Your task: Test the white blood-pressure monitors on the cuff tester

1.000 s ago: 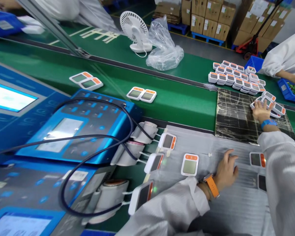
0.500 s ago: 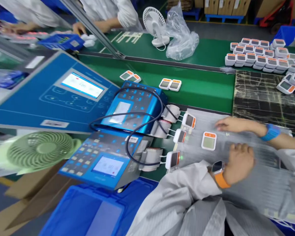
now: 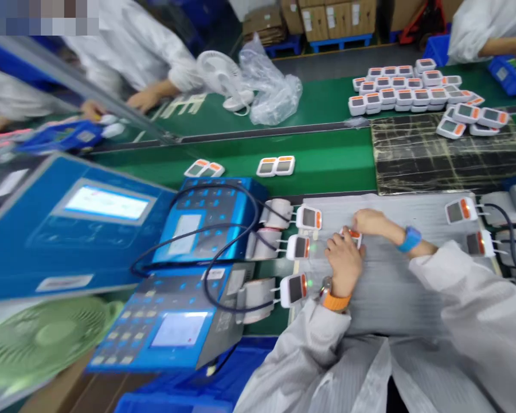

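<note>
My left hand (image 3: 344, 263), with an orange watch strap at the wrist, has its fingers over a small white device with an orange strip (image 3: 353, 234) on the grey mat. Most of this device is hidden under the fingers. Just beyond it is my right hand (image 3: 368, 221), below a blue wristband, its fingers curled in. Whether anything is in those fingers is hidden. Left of my hands, similar screened devices (image 3: 296, 289) sit in a column, joined by prongs to white round fixtures (image 3: 258, 299). Two more such devices (image 3: 461, 211) are plugged in at the right.
Blue test boxes (image 3: 172, 321) with black cables stand at left, beside a green fan (image 3: 51, 332). Many white devices (image 3: 398, 94) are stacked on the far green bench, near a dark board (image 3: 447, 160). Co-workers' hands (image 3: 148, 97) are across the bench.
The view has swung rightward. My left hand has moved left onto the device that lay uncovered on the mat. My right hand has come close to it, its fingers now curled.
</note>
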{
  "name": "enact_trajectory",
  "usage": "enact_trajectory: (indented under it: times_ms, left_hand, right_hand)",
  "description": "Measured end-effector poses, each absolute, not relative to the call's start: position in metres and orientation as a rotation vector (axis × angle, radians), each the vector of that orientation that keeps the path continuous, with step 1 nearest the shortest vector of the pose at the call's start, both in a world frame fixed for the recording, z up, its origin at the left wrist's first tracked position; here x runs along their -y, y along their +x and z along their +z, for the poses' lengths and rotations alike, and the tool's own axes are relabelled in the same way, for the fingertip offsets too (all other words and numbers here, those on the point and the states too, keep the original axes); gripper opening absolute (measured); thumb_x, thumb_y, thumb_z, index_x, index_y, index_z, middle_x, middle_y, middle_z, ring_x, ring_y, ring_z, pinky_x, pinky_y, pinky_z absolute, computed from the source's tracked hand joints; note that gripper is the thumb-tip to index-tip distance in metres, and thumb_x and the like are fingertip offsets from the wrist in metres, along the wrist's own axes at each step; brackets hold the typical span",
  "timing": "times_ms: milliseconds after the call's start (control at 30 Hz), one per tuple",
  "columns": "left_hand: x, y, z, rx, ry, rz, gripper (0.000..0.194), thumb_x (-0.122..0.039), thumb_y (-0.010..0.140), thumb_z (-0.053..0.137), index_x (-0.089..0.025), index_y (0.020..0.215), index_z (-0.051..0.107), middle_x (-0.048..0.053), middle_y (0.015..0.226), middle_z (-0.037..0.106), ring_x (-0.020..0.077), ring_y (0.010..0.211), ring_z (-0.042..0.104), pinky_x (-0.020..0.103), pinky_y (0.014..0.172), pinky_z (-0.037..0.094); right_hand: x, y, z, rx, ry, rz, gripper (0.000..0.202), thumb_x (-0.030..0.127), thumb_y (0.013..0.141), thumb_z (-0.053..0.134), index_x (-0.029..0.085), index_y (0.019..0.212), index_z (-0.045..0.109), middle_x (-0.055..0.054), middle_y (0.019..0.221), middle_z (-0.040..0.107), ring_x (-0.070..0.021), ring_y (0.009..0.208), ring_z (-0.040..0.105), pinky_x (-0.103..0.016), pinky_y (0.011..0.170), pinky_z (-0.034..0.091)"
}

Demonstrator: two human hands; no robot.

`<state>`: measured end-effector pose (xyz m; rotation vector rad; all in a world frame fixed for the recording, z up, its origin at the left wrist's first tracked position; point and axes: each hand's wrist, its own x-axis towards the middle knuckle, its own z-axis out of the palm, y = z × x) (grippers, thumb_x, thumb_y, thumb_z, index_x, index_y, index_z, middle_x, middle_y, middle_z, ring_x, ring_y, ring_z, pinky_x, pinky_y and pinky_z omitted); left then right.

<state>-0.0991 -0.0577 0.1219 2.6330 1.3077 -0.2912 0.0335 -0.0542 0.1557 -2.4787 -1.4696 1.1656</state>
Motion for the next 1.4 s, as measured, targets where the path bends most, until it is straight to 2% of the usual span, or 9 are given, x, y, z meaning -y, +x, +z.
enact_trajectory:
  times_ms: [67,133,300,467,633,767,1000,1233,1400]
  left_hand:
    - [0.059,-0.099,0.132,-1.194,2.649,-0.331,0.062,-0.044,0.095,0.06,-0.016,0.149,0.047,0.02,0.115,0.057,0.0387,0.106,0.059,0.047,0.085,0.049]
    - [0.064,-0.097,0.142,-0.975,2.646,-0.317,0.057,-0.044,0.097,0.056,-0.021,0.148,0.048,0.017,0.115,0.056,0.0371,0.106,0.06,0.047,0.087,0.049]
    - [0.108,-0.076,0.15,-0.17,2.257,-0.256,0.048,-0.033,0.091,0.067,-0.026,0.135,0.05,0.009,0.116,0.053,0.0271,0.102,0.062,0.044,0.094,0.051]
    - [0.198,-0.033,0.102,0.289,1.677,0.002,0.06,-0.004,0.064,0.081,-0.023,0.108,0.044,0.009,0.125,0.049,0.0285,0.124,0.053,0.048,0.11,0.044]
    - [0.249,-0.007,0.041,0.15,1.461,0.169,0.068,-0.003,0.062,0.08,-0.023,0.111,0.038,0.012,0.132,0.049,0.0307,0.128,0.053,0.057,0.114,0.039]
    - [0.252,-0.007,0.027,0.102,1.487,0.186,0.076,-0.003,0.064,0.081,-0.022,0.123,0.036,0.013,0.135,0.052,0.029,0.131,0.054,0.055,0.113,0.041]
    - [0.252,-0.007,0.028,0.148,1.543,0.204,0.072,-0.013,0.069,0.086,-0.02,0.123,0.039,0.017,0.139,0.053,0.0285,0.132,0.054,0.05,0.109,0.048]
    - [0.251,-0.006,0.025,0.223,1.578,0.26,0.072,-0.023,0.072,0.087,-0.019,0.126,0.04,0.019,0.139,0.054,0.0321,0.134,0.054,0.051,0.11,0.047]
    - [0.251,-0.006,0.025,0.279,1.647,0.307,0.074,-0.024,0.074,0.087,-0.02,0.13,0.037,0.019,0.141,0.053,0.0321,0.135,0.054,0.053,0.111,0.048]
  right_hand:
    - [0.106,0.02,0.16,1.426,-2.487,0.802,0.032,0.029,0.097,0.057,0.012,0.121,0.068,-0.018,0.123,0.07,-0.0312,0.111,0.066,-0.046,0.099,0.047]
    - [0.171,0.008,0.159,1.408,-2.429,0.487,0.032,0.028,0.099,0.055,0.019,0.128,0.064,-0.012,0.127,0.069,-0.0273,0.116,0.064,-0.047,0.109,0.04]
    - [0.337,0.013,0.149,0.968,-2.83,-0.038,0.017,0.017,0.093,0.054,0.018,0.097,0.07,-0.01,0.101,0.074,-0.0264,0.094,0.067,-0.038,0.08,0.046]
    - [0.43,0.047,0.119,1.279,-2.88,-0.297,0.029,0.007,0.093,0.048,0.018,0.11,0.069,-0.008,0.122,0.073,-0.027,0.121,0.06,-0.04,0.092,0.043]
    - [0.438,0.055,0.089,1.196,-2.793,-0.607,0.028,0.012,0.101,0.046,0.022,0.114,0.068,-0.005,0.115,0.076,-0.0214,0.121,0.062,-0.044,0.115,0.03]
    - [0.429,0.055,0.089,1.043,-2.833,-0.558,0.025,0.017,0.101,0.049,0.024,0.107,0.072,-0.004,0.101,0.077,-0.0231,0.112,0.064,-0.05,0.121,0.021]
    - [0.416,0.053,0.106,0.97,-2.819,-0.307,0.023,0.021,0.1,0.05,0.026,0.099,0.073,-0.003,0.1,0.075,-0.0269,0.111,0.059,-0.058,0.122,0.009]
    - [0.408,0.051,0.114,1.012,-2.829,-0.28,0.024,0.022,0.102,0.046,0.023,0.095,0.068,-0.005,0.097,0.073,-0.0264,0.109,0.057,-0.058,0.121,0.008]
    - [0.404,0.053,0.121,1.154,-2.88,-0.277,0.026,0.013,0.098,0.043,0.022,0.091,0.066,-0.006,0.094,0.071,-0.027,0.109,0.055,-0.058,0.121,0.008]
